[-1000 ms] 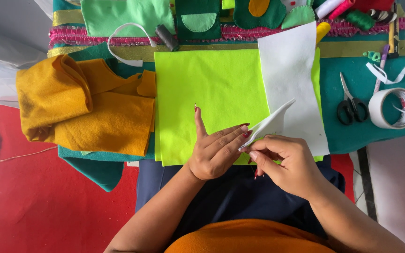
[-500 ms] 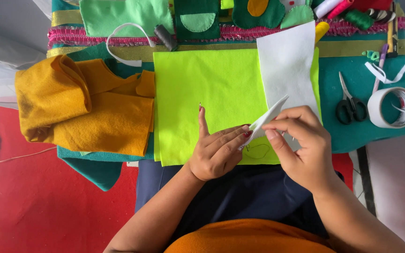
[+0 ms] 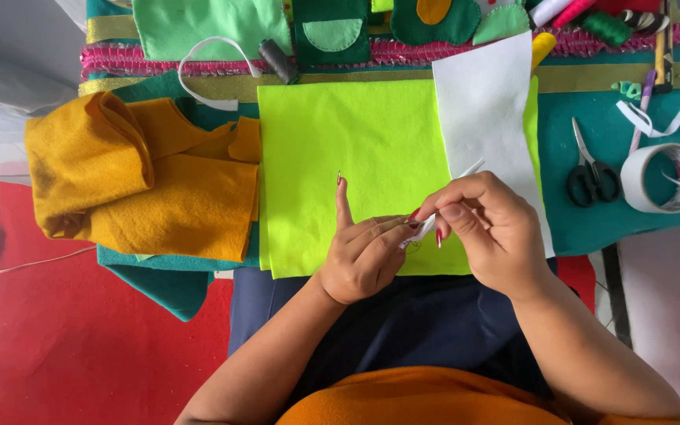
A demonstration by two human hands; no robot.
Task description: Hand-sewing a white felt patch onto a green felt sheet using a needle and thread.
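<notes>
White felt strip (image 3: 449,197) x1, pinched btwn left hand (image 3: 367,256) & right hand (image 3: 488,224).

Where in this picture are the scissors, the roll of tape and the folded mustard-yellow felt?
scissors (image 3: 589,175): head view, point on the pivot just above the black handles.
roll of tape (image 3: 637,179): head view, point on the white left rim.
mustard-yellow felt (image 3: 168,205): head view, point on the flat folded middle.

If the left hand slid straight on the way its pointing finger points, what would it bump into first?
The left hand points up across the lime-green felt sheet. Beyond that sheet, the dark green felt piece probably comes first, though heights are unclear.
</notes>
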